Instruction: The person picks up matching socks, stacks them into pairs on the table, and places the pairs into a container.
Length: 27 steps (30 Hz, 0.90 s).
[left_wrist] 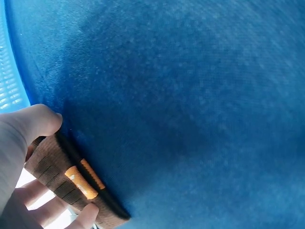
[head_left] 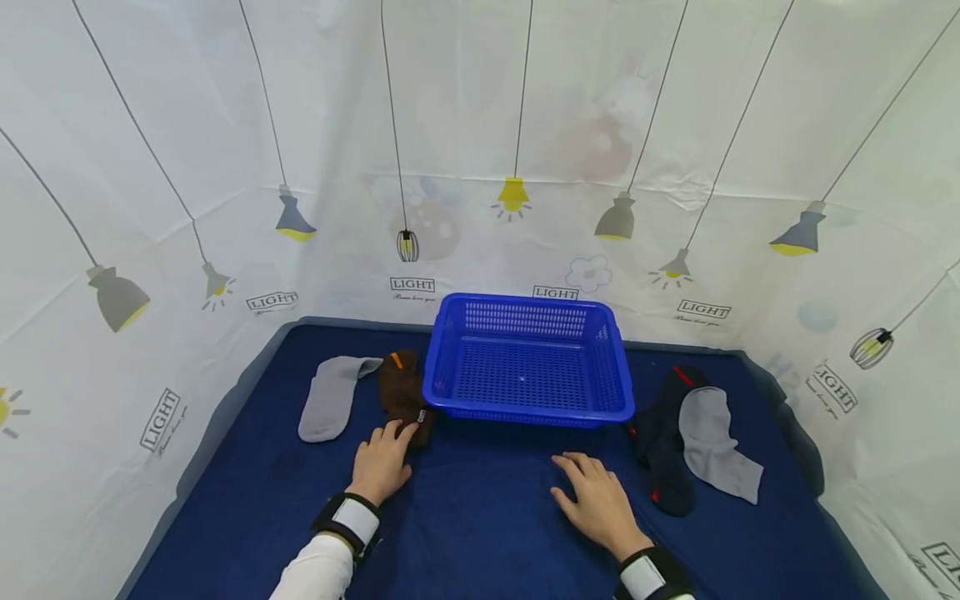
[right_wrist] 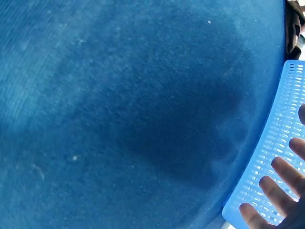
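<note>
My left hand (head_left: 381, 467) touches the near end of a brown sock (head_left: 397, 387) with its fingertips. In the left wrist view, the thumb and fingers lie spread around that sock's ribbed end (left_wrist: 50, 164), which has an orange patch. A light grey sock (head_left: 333, 400) lies flat left of the brown one. Fingers spread and holding nothing, my right hand (head_left: 596, 504) is in front of a blue plastic basket (head_left: 528, 414). To the right of the basket, a black sock (head_left: 663, 446) with red marks lies beside another grey sock (head_left: 708, 437), partly overlapped by it.
The perforated basket stands at the back middle of a dark blue cloth-covered surface (head_left: 480, 533). Behind and on both sides hangs a white sheet (head_left: 465, 100) printed with lamps. The covering bulges along the right edge (head_left: 798, 450).
</note>
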Each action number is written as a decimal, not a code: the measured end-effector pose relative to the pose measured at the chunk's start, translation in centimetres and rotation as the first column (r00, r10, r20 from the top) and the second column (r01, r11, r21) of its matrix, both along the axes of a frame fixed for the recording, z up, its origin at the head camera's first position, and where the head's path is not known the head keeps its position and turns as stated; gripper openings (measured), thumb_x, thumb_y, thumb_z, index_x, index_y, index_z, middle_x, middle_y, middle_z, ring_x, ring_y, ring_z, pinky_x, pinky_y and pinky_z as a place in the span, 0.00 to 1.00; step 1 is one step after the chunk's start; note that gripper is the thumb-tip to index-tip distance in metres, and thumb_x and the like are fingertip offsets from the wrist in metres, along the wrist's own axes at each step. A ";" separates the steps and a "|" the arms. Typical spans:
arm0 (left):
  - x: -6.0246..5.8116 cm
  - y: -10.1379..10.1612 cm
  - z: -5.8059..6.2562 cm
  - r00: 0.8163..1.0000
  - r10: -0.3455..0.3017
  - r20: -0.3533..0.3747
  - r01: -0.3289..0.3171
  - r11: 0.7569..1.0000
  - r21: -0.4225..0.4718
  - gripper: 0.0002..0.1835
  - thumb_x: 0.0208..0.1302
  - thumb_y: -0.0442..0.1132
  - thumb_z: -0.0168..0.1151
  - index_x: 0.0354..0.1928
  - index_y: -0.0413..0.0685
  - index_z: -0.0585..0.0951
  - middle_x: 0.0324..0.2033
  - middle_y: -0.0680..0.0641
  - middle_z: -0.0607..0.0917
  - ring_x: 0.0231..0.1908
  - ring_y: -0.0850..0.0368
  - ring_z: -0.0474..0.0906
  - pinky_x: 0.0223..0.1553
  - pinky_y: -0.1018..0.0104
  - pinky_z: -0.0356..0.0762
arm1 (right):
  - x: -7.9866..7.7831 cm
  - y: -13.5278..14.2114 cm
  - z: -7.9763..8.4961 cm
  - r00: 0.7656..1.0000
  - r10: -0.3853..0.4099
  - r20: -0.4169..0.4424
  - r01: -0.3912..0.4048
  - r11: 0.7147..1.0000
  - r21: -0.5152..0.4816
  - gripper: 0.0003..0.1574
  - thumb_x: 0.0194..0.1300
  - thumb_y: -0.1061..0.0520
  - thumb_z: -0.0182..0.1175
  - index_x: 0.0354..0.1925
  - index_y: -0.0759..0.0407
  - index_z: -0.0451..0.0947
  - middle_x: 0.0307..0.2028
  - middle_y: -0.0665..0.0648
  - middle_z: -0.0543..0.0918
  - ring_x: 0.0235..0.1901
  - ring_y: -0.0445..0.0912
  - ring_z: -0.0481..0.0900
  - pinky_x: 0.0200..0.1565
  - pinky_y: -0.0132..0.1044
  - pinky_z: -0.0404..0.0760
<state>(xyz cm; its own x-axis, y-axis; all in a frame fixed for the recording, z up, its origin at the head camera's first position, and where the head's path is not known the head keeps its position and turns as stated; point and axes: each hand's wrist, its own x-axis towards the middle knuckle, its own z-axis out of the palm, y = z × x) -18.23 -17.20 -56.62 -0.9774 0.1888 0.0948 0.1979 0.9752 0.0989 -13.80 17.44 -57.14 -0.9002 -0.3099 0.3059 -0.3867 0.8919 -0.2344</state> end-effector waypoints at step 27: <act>-2.2 -0.3 -2.0 0.973 0.087 -0.212 -0.072 0.994 0.078 0.15 0.44 0.32 0.65 0.37 0.47 0.76 0.27 0.41 0.77 0.27 0.43 0.74 0.19 0.52 0.70 | 0.0 -0.5 -0.7 0.999 0.004 -0.041 -0.004 1.000 0.000 0.24 0.52 0.46 0.65 0.49 0.49 0.77 0.45 0.51 0.78 0.45 0.50 0.76 0.39 0.47 0.75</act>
